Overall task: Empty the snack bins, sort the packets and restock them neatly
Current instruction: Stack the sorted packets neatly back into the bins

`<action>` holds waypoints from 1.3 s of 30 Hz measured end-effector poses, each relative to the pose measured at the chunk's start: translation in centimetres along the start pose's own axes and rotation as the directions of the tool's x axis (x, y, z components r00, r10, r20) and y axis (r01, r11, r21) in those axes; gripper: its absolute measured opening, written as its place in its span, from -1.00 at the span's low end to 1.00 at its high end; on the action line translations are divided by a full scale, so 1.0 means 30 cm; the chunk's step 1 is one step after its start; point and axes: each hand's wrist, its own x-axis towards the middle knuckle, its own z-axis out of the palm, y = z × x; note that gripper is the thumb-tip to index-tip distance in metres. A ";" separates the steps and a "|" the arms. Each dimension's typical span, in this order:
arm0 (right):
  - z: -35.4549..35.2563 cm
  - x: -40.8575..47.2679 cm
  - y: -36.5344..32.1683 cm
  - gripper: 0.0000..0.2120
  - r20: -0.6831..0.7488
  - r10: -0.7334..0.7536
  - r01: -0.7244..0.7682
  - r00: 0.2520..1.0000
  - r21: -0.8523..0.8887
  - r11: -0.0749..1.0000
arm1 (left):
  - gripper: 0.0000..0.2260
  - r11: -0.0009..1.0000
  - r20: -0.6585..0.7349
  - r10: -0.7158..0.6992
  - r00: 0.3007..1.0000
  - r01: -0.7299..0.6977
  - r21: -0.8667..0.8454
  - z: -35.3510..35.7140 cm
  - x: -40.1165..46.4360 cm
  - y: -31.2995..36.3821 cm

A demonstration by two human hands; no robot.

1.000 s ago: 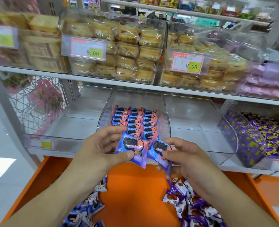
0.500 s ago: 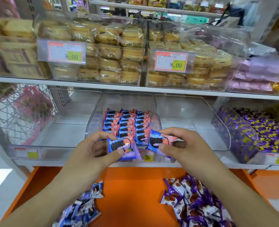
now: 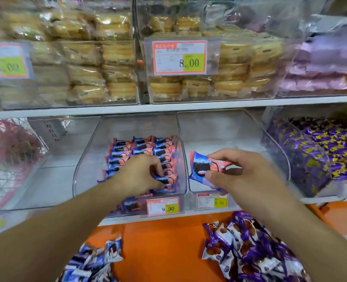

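Observation:
A clear middle bin [image 3: 83, 159] on the lower shelf holds neat rows of blue-and-pink cookie packets [image 3: 142, 148]. My left hand [image 3: 140, 174] reaches into that bin and pinches one such packet [image 3: 167, 180] at the front right of the rows. My right hand [image 3: 235, 174] holds another blue-and-pink cookie packet [image 3: 203, 167] by its edges, over the front of the neighbouring clear bin [image 3: 219, 123], which has no other packets in it.
An orange ledge [image 3: 160, 251] below carries a heap of blue-white packets [image 3: 95, 261] at left and purple-white packets [image 3: 248, 245] at right. A bin of purple packets [image 3: 315, 151] stands at right, a wire basket [image 3: 11, 151] at left. Cake bins with price tags [image 3: 178, 58] fill the upper shelf.
Both hands have gone forward from the shelf edge. My left hand has carried its packet down into the middle bin; my right hand has moved its packet rightward over the neighbouring bin.

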 end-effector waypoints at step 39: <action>0.110 0.009 0.027 -0.50 0.179 -0.117 0.173 0.977 -0.344 0.923 | -0.81 0.960 0.032 -0.010 0.999 0.019 -0.281 -0.122 -0.130 0.016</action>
